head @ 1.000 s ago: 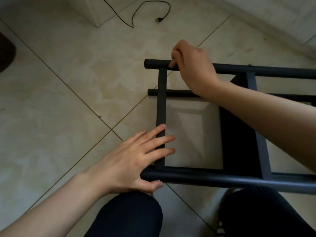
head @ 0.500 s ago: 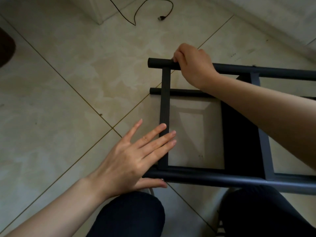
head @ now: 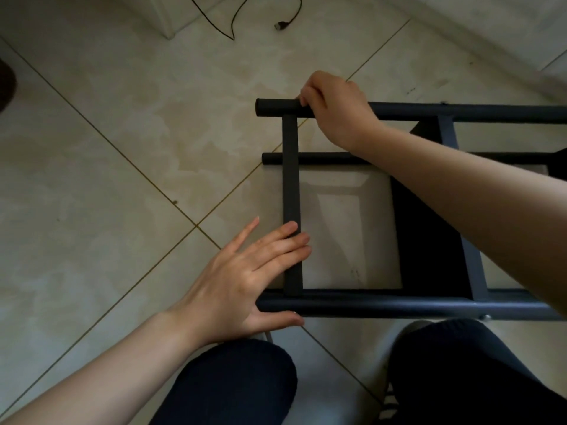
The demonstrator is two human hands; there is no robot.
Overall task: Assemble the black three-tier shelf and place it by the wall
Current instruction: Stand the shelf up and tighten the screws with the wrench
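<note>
Head view: we see the black shelf frame (head: 292, 207) lying on its side on the tiled floor (head: 92, 179), just ahead of our knees (head: 233, 381). Its long axis runs left to right; the tube ends point left and the rest leaves the picture at the right edge. Our right hand (head: 337, 108) grips the far tube (head: 276, 107), fingers curled around it near its left end. Our left hand (head: 245, 280) lies flat, fingers straight and slightly spread, across the end crossbar, thumb under the near tube (head: 368, 306). Open floor lies left of the frame. A black cable (head: 236, 13) lies far off, well apart.
</note>
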